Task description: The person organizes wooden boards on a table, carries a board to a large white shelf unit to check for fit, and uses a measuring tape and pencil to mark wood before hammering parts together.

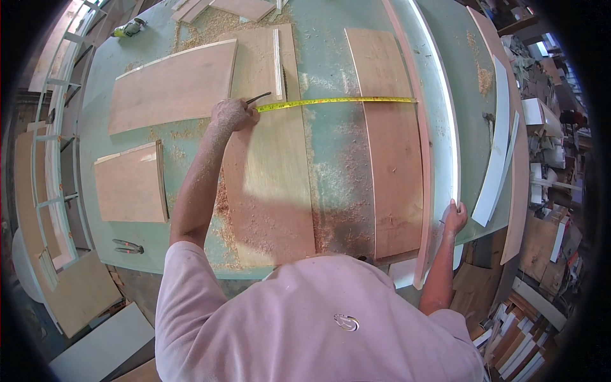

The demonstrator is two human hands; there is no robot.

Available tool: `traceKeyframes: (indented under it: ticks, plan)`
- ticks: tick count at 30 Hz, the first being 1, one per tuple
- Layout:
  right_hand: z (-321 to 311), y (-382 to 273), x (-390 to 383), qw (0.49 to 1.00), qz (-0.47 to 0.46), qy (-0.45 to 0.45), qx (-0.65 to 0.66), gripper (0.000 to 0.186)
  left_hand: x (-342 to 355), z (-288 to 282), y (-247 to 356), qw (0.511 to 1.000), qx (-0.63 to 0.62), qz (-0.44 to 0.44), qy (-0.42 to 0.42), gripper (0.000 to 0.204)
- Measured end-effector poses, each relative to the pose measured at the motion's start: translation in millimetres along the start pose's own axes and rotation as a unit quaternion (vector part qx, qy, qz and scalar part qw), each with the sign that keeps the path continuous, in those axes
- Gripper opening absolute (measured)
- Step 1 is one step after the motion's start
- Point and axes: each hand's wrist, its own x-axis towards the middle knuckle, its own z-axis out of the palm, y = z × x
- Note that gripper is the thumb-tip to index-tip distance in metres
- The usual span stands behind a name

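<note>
My left hand (234, 116) is closed above the wooden boards at the upper middle. From it a yellow tape measure (337, 100) stretches right across two boards, its end at a long reddish wooden strip (417, 140). A dark, thin pencil-like stick (259, 97) juts from the same hand; the tape's case is hidden by the fingers. Under the tape lie a pale plywood panel (273, 153) and a narrower reddish plywood board (394, 165). At the right, my right hand (455, 218) grips the edge of a long white board (447, 146), which lies alongside the reddish strip.
The green worktable (191, 137) is strewn with sawdust. Plywood pieces (172, 86) (130, 184) lie at the left, near pliers (128, 246). A power tool (129, 28) sits at the far left. White strips (499, 153) and a hammer (489, 121) are at the right.
</note>
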Motion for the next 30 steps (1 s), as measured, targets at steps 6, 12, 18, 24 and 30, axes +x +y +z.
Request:
traceKeyframes:
  ticks: [6,12,18,24,30]
  plan:
    - [0,-4,-2,1.000,0.001,0.007,0.012,0.033,-1,-1,-1,1.000,0.000,0.001,0.002,0.037]
    - [2,-11,-5,0.997,-0.021,0.050,0.046,0.031,1,1,-2,1.000,-0.006,-0.006,-0.007,0.037]
    - [-4,-8,0,0.999,0.019,-0.024,-0.012,0.032,4,-1,-2,1.000,-0.003,-0.011,-0.022,0.040]
    - [0,-6,-2,1.000,0.007,-0.001,0.028,0.030,-1,-6,3,1.000,-0.003,-0.012,-0.018,0.041]
    - [-2,-7,-2,0.999,0.012,-0.014,0.025,0.030,-1,-7,3,1.000,-0.010,-0.014,-0.025,0.042]
